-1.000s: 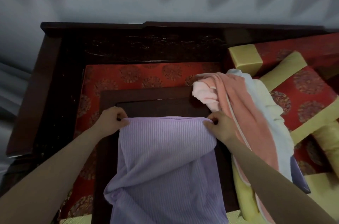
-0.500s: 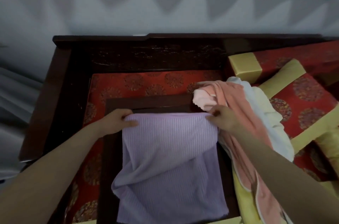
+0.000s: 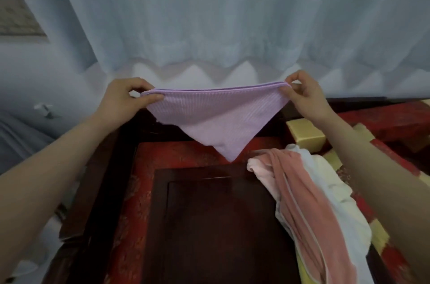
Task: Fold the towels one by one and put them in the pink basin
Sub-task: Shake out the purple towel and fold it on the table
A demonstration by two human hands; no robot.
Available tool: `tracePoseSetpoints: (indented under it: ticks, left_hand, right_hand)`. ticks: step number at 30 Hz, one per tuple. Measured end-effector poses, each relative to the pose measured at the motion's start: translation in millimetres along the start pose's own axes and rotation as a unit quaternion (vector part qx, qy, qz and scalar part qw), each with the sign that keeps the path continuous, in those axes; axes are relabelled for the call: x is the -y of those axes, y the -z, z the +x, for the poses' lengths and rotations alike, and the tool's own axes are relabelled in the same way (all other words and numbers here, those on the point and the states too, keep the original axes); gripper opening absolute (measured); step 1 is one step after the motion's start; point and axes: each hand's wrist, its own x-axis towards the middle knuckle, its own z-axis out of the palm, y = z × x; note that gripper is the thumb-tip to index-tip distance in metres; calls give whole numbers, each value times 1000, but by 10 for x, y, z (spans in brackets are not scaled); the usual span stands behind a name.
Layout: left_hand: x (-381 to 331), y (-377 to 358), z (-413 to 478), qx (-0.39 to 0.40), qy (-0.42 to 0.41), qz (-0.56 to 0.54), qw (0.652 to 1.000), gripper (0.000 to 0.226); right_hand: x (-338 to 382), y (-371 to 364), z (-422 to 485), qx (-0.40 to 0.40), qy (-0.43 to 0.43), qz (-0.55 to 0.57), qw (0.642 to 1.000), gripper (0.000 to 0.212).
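Observation:
A purple ribbed towel (image 3: 215, 118) hangs in the air above the dark wooden table (image 3: 216, 225), its top edge stretched level and doubled, its lower part drooping to a point. My left hand (image 3: 123, 99) pinches the towel's left corner and my right hand (image 3: 304, 95) pinches the right corner. To the right of the table lies a heap of other towels: a pink one (image 3: 300, 200) on top, a white one (image 3: 330, 193) and a yellow one (image 3: 304, 272) under it. No pink basin is in view.
Red patterned cloth (image 3: 139, 193) surrounds the table's dark middle panel. Red and gold cushions (image 3: 307, 134) lie at the right. A pale blue curtain (image 3: 221, 16) hangs behind. The dark wooden frame (image 3: 93, 202) runs down the left side.
Both hands have lifted the purple towel off the table and up in front of the curtain. The camera has tilted upward, so the table now sits low in view.

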Motion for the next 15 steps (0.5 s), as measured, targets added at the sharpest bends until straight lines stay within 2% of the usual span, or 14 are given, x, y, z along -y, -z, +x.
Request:
tracePoseSetpoints:
  ticks: [3, 6, 7, 10, 12, 13, 15]
  left_hand:
    - [21, 183, -74, -13, 3, -45, 999, 29]
    - [59, 304, -255, 29, 18, -61, 998, 18]
    - [76, 315, -358, 61, 28, -59, 996, 13]
    - [183, 227, -834, 187, 55, -28, 980, 40]
    - [330, 53, -1257, 306, 96, -27, 947, 28]
    - [421, -57, -1475, 360, 120, -16, 925, 23]
    - [559, -297, -1850, 442, 161, -15, 882, 25]
  right_hand:
    - [156, 32, -75, 20, 24, 2, 1000, 8]
    - [225, 82, -329, 110, 7, -17, 994, 11]
    - [259, 88, -453, 151, -4, -21, 988, 11]
    - [123, 94, -920, 274, -64, -36, 959, 6]
    - [-97, 56, -1290, 333, -99, -52, 936, 33]
    - [-211, 30, -1475, 365, -123, -46, 922, 36]
    - [-407, -57, -1819, 416, -170, -17, 893, 10]
